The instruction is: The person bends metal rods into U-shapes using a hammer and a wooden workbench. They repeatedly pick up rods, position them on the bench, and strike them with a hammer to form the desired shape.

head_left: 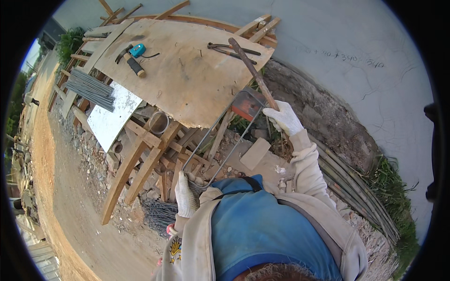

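My right hand [284,118], in a white knit glove, is closed round the lower end of a long brown stick [253,69]. The stick slants up to the left over the board's right edge. My left hand [186,195], also gloved, is low in front of my body, its fingers closed on a thin bent steel rod [206,139]. This rod forms a long narrow loop reaching up to a reddish block [245,105] at the board's near right corner. Pincers [232,51] with long handles lie on the board behind the stick.
A plywood board [173,77] on timbers carries a hammer [131,63] and a teal tape measure [138,50]. Cut steel rods [90,88] lie at its left. Timber beams [136,161] jut out below. Bamboo poles [356,187] lie along the grey wall [375,51].
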